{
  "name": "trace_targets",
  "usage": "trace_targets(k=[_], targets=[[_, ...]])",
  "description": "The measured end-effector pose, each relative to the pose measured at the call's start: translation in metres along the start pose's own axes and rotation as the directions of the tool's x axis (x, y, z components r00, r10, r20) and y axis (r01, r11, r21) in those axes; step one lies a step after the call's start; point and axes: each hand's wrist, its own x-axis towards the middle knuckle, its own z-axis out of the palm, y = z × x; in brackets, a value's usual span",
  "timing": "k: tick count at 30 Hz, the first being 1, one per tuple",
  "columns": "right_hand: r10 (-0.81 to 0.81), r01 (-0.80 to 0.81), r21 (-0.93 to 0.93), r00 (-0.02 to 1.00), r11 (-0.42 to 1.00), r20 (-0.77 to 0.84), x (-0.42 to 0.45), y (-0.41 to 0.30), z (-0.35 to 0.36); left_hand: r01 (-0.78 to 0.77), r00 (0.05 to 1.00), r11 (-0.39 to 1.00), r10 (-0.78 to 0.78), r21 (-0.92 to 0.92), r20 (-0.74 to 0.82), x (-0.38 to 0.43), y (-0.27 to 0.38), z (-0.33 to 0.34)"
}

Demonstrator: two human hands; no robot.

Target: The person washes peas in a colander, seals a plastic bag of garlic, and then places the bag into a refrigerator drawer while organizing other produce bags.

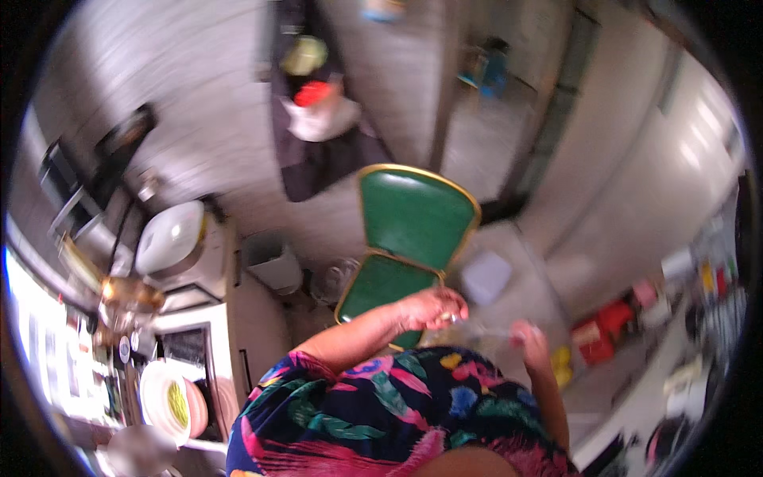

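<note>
My left hand (435,307) is raised in front of my body with its fingers curled around a small pale thing, too blurred to name. A thin, clear strand or film, perhaps plastic, (486,329) stretches from it towards my right hand (527,335). The right fingers are pinched together at the far end of this clear material, blurred by motion. Just beyond my left hand stands a green padded chair (417,214) with a gold-coloured frame. A whitish, square-looking object (486,277) lies low, to the right of the chair.
On the left, a counter carries a white appliance (170,235) and a pale basin (161,402) with green food inside. Below it are a grey bin (271,262) and a clear bag (337,280). Red packages (602,331) and yellow things (560,366) lie right. A doorway (486,131) opens ahead.
</note>
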Motion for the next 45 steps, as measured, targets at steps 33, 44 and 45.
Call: trace_targets(k=[33,44,45], targets=[[0.169,-0.150,-0.147,0.978,0.978,0.126,0.072,-0.045,-0.143,0.143,0.941,0.829,-0.283,0.540,0.185,0.262,-0.046,0.111],[0.215,-0.048,-0.681,0.963,0.730,0.162,0.276,0.023,-0.300,0.032,0.984,0.464,-0.169,0.885,0.052,0.399,-0.040,0.011],[0.185,-0.010,-0.822,0.976,0.569,0.116,0.299,0.034,-0.314,0.077,0.989,0.531,-0.149,0.844,0.003,0.412,-0.053,-0.008]])
